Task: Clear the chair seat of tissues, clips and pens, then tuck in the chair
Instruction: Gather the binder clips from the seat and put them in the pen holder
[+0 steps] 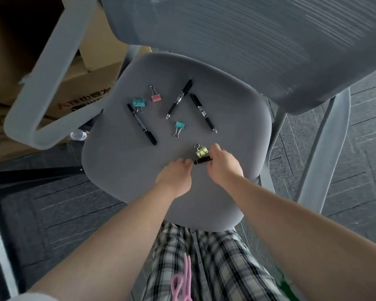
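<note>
Head view, seat: the grey chair seat [122, 170] carried three loose black pens and four binder clips; no tissues showed anywhere on it.
Head view, pens: the left pen [141, 124] lay diagonal beside a teal clip [139, 102]; the middle pen [179, 98] and right pen [202, 112] lay near each other toward the backrest [248, 40].
Head view, clips: a pink clip [155, 96] sat near the teal one, a second teal clip [180, 127] lay mid-seat, and a yellow clip [201, 151] rested just beside the hands.
Head view, left hand: the left hand [175, 177] was closed, fingertips pinching one end of a short black pen [201, 160].
Head view, right hand: the right hand [223, 165] was curled shut around the other end of that same pen (possibly capping it, though I could not tell).
Head view, surroundings: cardboard boxes [80, 83] stood behind the armrest [41, 88]; no tabletop was in view.
Progress: early to middle, by my judgement. Any tissues appeared gone, but three pens and four clips remained to be lifted off, and the chair was not yet tucked in.
</note>
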The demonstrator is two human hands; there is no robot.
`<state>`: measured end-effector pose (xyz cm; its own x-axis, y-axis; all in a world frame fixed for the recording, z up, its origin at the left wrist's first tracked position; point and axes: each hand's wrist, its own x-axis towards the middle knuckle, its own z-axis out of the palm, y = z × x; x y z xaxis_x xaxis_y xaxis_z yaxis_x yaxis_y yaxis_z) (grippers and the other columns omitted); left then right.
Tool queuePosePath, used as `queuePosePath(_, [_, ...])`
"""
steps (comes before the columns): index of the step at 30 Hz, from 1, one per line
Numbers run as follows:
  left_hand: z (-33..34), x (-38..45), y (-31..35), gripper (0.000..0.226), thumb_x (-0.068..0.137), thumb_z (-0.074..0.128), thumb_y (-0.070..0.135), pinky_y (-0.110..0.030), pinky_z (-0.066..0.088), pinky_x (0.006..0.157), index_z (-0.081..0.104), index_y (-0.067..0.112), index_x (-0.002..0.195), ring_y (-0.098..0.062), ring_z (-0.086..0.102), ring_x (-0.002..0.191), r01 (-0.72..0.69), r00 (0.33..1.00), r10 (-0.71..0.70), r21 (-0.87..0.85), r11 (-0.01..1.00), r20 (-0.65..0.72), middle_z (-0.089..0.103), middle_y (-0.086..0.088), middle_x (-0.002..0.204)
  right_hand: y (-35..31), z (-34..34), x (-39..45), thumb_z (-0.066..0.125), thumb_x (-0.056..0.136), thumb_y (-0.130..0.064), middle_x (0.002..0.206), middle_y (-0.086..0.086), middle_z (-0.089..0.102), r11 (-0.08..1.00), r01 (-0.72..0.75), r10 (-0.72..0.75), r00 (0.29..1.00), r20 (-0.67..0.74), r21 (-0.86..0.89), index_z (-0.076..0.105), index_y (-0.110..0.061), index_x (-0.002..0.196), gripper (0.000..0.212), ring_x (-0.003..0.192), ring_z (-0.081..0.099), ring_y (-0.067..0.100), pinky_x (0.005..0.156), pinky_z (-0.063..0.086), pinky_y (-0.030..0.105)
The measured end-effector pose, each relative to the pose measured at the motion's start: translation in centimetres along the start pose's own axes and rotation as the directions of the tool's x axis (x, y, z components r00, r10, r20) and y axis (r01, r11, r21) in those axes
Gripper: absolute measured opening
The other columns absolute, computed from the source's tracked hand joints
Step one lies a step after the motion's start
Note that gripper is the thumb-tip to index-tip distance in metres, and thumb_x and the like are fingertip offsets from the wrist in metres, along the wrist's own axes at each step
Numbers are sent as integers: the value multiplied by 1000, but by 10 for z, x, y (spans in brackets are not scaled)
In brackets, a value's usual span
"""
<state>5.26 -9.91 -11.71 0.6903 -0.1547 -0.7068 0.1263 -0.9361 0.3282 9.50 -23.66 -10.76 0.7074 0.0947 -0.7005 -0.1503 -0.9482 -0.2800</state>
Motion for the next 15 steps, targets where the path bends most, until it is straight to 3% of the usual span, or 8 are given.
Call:
queuePosePath(2, [-11,2,-4,14,87,40,8,-36,39,69,45,8,100,-38,55,99,38,998,-37,8,999,-46,56,-15,110,-8,-6,4,40,90,-8,89,8,48,1000,-2,3,1000,-26,10,43,-9,103,14,92,50,33,66,37,34])
queuePosePath(5, [-25,8,-8,24,89,42,17,-34,39,68,47,9,111,-37,59,99,74,989,-60,103,992,-137,57,-11,113,-19,-7,11,44,93,-19,106,9,53,1000,23,-23,998,-58,1,45,-11,112,21,95,52,32,68,38,34])
queuePosePath(8, [-34,21,-15,26,90,46,21,-33,37,60,44,10,113,-36,61,84,81,967,-54,101,992,-250,55,-11,110,-26,0,21,54,93,-32,117,8,49,996,55,-58,998,-40,-75,45,-15,119,33,106,53,31,68,41,35])
queuePosePath(11, [-35,39,-25,34,92,47,16,-34,36,54,38,12,125,-32,50,65,104,948,-78,66,992,-309,49,-12,113,-27,9,31,57,93,-27,120,10,46,985,40,-41,999,-4,-165,42,-15,123,36,112,49,32,69,40,35])
queuePosePath(15, [-38,63,-31,43,97,44,25,-34,40,54,32,17,138,-34,61,75,59,937,-51,11,998,-344,45,-15,122,-24,11,41,51,93,-15,119,12,46,985,18,-19,1000,-3,-174,45,-11,119,27,110,49,33,69,39,36])
